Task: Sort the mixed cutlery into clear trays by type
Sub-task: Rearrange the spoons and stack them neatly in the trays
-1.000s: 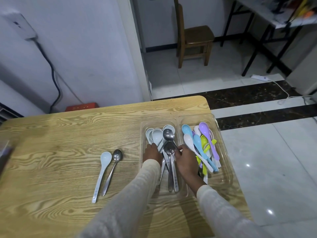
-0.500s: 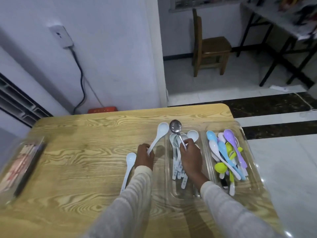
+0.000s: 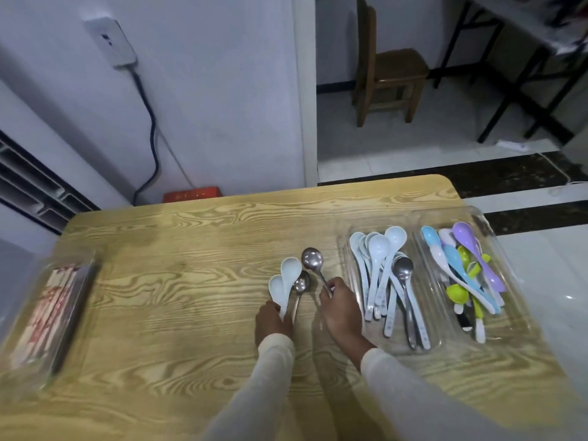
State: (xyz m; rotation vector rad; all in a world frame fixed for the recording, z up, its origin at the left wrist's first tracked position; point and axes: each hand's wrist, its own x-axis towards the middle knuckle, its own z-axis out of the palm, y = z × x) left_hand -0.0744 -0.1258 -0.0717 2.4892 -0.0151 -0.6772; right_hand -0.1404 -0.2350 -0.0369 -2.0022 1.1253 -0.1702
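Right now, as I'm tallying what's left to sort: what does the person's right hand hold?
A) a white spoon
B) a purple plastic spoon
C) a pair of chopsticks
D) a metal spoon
D: the right hand pinches the handle of a metal spoon, its bowl pointing away, over the wooden table; a white spoon is in the left hand instead.
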